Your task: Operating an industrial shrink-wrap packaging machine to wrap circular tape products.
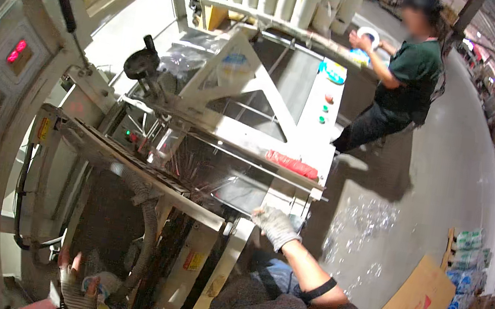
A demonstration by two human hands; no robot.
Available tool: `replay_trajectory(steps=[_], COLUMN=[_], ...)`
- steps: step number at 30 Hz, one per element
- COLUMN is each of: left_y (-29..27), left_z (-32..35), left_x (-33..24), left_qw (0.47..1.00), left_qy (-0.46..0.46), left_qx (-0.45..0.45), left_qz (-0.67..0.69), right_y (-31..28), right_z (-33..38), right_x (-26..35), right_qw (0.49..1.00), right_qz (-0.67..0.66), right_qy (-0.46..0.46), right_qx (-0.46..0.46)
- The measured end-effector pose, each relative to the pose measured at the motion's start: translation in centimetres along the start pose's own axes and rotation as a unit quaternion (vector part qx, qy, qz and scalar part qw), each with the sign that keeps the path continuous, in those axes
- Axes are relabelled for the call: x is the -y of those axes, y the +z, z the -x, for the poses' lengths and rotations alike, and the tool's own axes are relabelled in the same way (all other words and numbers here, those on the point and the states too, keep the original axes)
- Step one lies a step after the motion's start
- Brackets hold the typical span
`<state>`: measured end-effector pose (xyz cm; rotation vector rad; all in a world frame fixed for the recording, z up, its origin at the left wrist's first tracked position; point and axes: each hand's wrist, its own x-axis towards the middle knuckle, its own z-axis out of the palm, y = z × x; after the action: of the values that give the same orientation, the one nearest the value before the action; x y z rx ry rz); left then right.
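Right hand (275, 224) is up in a grey work glove, resting on the front edge of the packaging machine (246, 122), fingers curled loosely over the frame just below the clear plastic film (205, 177) stretched across the machine's middle. It grips nothing loose; whether it clamps the edge or only leans on it, I cannot tell. A black band sits around that forearm near the elbow.

Down low at the bottom edge, the left hand (77, 286), also gloved with bare fingertips showing, closes around a small pale bundle (103, 283) beside a black ribbed hose (143, 228) that runs down the machine's side. What the bundle is stays unclear.

Above the film, a red strip (292, 164) lies on the white ledge, with coloured buttons (326, 109) on the panel beyond. A black handwheel (141, 64) stands to the upper left, and red lights glow on the control cabinet (16, 53) at far left.

Further back, another person (410, 70) in a dark green shirt stands at the machine's far end, hands at a white roll (367, 37). Flattened cardboard (420, 302) and wrapped packs (470, 252) sit on the grey floor to the right.
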<state>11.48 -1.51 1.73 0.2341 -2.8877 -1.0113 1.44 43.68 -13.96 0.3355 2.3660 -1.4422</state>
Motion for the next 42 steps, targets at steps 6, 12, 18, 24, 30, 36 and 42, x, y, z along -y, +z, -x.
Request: replay_trajectory(steps=[6, 12, 18, 24, 30, 36, 42], left_y=[0.4, 0.4, 0.8, 1.3, 2.4, 3.3, 4.7], left_z=[-0.4, -2.8, -5.6, -9.0, -13.2, -15.3, -16.7], left_x=[-8.2, -8.8, -9.3, -3.8, -3.7, -2.5, -5.1], left_qw=[0.980, 0.967, 0.953, 0.991, 0.944, 0.914, 0.920], left_qy=[0.117, 0.134, 0.148, 0.045, 0.168, 0.242, 0.145], left_qx=[0.027, -0.012, -0.001, 0.091, 0.113, 0.093, 0.194], left_qz=[-0.160, -0.215, -0.263, -0.089, -0.261, -0.312, -0.308], right_y=[-1.3, -2.4, -3.9, -3.9, -3.4, -2.8, -2.3], right_z=[1.3, 0.5, -1.3, -0.8, -0.4, -1.7, -3.5], right_x=[0.3, 0.6, 1.1, 1.2, 0.8, 1.0, 0.8], right_qw=[1.000, 0.998, 0.996, 0.994, 0.991, 0.993, 0.981], right_qz=[0.015, -0.066, -0.090, -0.108, -0.123, -0.086, -0.174], right_qy=[0.016, 0.014, -0.014, 0.019, 0.042, 0.077, 0.063], right_qx=[-0.021, 0.012, 0.018, -0.003, -0.035, -0.034, -0.064])
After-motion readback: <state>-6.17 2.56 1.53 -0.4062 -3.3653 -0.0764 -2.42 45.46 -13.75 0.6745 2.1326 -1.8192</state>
